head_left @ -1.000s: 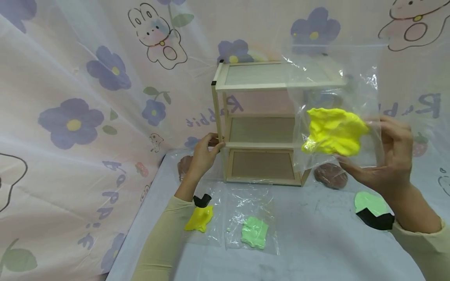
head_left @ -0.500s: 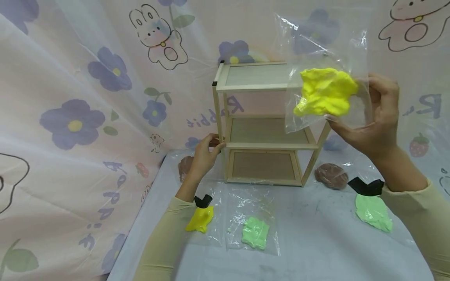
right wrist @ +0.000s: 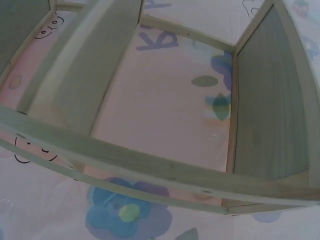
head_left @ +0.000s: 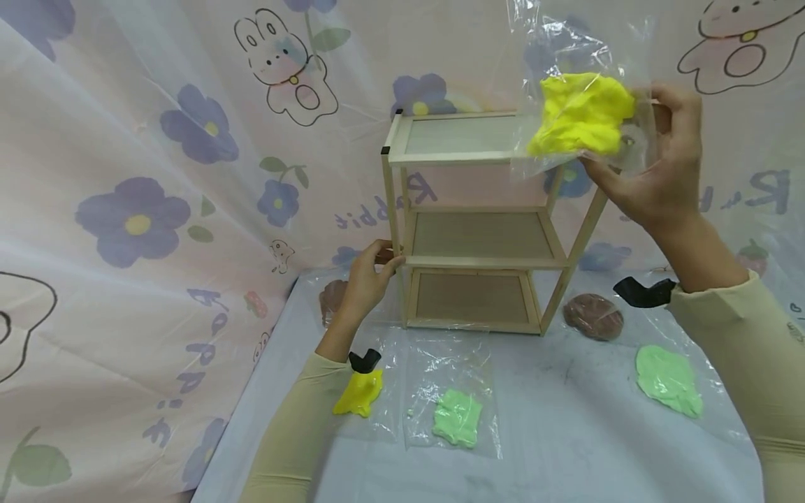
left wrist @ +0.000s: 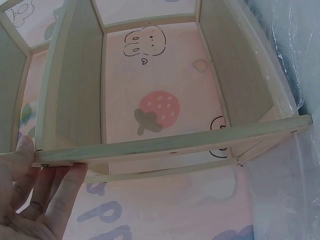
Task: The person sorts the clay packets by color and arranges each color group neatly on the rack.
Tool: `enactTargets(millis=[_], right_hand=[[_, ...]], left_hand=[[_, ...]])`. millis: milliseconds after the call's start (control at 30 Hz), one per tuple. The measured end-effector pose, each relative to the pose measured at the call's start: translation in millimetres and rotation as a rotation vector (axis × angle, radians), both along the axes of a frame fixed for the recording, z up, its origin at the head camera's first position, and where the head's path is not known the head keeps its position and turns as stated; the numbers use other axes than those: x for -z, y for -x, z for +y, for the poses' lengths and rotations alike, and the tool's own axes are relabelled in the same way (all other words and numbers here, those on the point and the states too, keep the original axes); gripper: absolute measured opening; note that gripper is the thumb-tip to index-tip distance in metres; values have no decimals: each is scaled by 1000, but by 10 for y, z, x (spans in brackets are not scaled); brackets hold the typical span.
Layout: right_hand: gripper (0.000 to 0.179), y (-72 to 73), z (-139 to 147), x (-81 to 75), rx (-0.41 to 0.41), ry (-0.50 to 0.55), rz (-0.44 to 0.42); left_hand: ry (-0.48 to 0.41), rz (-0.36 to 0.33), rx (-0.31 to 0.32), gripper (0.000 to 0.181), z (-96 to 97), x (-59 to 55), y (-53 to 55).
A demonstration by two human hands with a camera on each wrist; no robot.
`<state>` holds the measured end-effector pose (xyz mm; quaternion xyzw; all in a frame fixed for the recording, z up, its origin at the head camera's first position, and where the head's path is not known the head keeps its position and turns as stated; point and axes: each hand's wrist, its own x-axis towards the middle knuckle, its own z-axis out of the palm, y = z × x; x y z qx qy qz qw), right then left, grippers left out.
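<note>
A small three-tier wooden shelf rack (head_left: pixel 484 263) stands on the table. My left hand (head_left: pixel 367 279) grips its left front post at the height of the middle tier; in the left wrist view the thumb and fingers (left wrist: pixel 67 185) lie on opposite sides of that post. Raised before the rack's top right corner, my right hand (head_left: pixel 673 157) pinches a clear plastic bag with a flattened yellow lump of clay or slime (head_left: pixel 581 112) inside. The bag hides part of the top tier. The right wrist view shows the rack's frame (right wrist: pixel 165 170) but neither the hand nor the bag.
Bagged light green lumps lie at front centre (head_left: pixel 457 418) and at right (head_left: pixel 669 381). A bagged yellow piece (head_left: pixel 360 393) is by the left forearm. Brown lumps flank the rack, left (head_left: pixel 332 300) and right (head_left: pixel 593 316). A printed curtain (head_left: pixel 151 314) hangs behind and to the left.
My right hand has lifted the bag with the yellow lump, from beside the middle tier to the level of the rack's top. The left hand has kept its hold on the post.
</note>
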<state>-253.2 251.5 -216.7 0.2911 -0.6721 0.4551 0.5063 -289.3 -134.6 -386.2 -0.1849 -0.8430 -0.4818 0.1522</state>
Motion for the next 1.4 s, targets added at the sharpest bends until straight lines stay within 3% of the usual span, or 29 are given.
enactTargets(millis=[267, 600, 733, 1000, 1400], right_hand=[[77, 210, 108, -125, 42, -86, -91], [65, 240, 136, -186, 66, -178, -184], [66, 302, 182, -170, 84, -156, -307], [67, 296, 237, -220, 91, -118, -660], [82, 216, 266, -329, 173, -226, -857]], left_hand=[[-1, -10, -10, 28, 5, -1, -3], [-6, 2, -9, 28, 15, 9, -15], [-4, 2, -9, 29, 17, 2, -23], [-7, 1, -11, 29, 11, 3, -25], [-1, 6, -4, 29, 5, 18, -24]])
